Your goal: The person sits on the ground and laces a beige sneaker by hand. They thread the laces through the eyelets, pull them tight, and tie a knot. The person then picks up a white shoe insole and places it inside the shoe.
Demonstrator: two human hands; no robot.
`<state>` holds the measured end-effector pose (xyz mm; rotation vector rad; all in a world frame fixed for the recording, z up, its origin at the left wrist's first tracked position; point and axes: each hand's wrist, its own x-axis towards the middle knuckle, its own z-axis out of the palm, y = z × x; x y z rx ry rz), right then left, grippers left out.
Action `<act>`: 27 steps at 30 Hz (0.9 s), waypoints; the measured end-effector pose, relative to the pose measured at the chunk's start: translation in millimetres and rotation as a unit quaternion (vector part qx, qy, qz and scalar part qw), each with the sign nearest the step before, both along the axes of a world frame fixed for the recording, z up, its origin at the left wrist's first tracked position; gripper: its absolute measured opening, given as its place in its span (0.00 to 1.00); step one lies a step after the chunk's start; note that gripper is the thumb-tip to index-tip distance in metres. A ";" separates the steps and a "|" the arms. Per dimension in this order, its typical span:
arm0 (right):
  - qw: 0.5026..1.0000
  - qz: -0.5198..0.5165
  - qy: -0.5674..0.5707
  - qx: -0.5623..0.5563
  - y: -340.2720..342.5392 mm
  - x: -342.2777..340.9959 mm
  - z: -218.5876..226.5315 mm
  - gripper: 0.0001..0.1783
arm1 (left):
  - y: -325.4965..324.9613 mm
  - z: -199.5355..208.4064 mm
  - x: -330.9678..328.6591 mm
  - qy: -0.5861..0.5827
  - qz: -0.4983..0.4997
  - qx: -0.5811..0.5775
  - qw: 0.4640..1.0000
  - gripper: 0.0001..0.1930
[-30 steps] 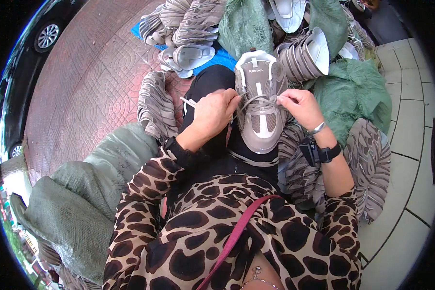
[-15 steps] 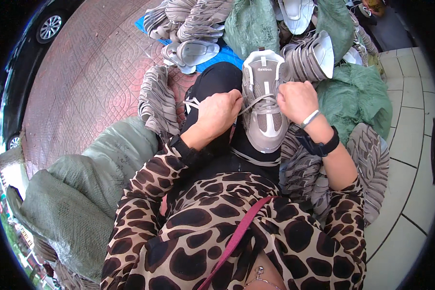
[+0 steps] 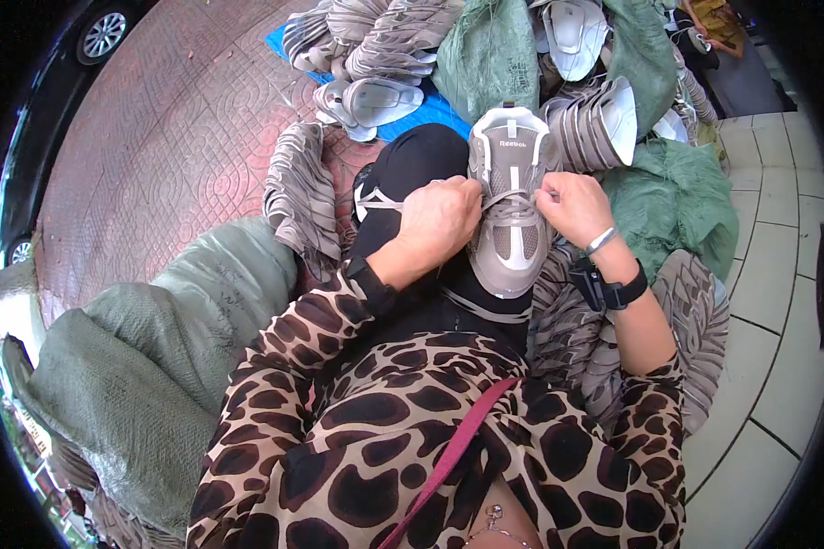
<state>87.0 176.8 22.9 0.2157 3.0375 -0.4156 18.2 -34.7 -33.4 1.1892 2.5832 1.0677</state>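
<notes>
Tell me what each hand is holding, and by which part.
Both hands grip the grey shoe's laces: left hand on its left side, right hand on its right.

Finished sneakers: one (image 3: 511,206)
Hands: two, left (image 3: 439,220), right (image 3: 572,206)
Green sacks: at least four
Stacked shoe-upper bundles: several, uncountable
Cars: two

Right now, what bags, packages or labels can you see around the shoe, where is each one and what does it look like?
Big woven sack: lower left, bulging, grey-green.
Second sack: top centre among stacked shoe parts, green, crumpled.
Third sack: right of the shoe, green, slumped.
Blue sheet: under the top pile, flat, bright blue.
Tongue label on the grey shoe: white patch, small dark mark.
Left hand and right hand grip the laces.
</notes>
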 end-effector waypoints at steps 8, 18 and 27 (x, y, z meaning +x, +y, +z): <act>0.973 0.210 0.057 0.074 12.2 -5.3 39.9 0.31 | 3.6 21.9 -13.2 0.177 -0.080 -0.072 0.978 0.05; 0.895 0.428 -0.120 0.048 53.8 -55.0 14.1 0.19 | 27.2 9.3 -87.3 0.117 -0.388 -0.026 0.914 0.16; 0.931 0.363 -0.012 -0.031 66.8 -39.0 -22.5 0.13 | 41.5 4.3 -85.3 0.092 -0.345 -0.120 0.926 0.14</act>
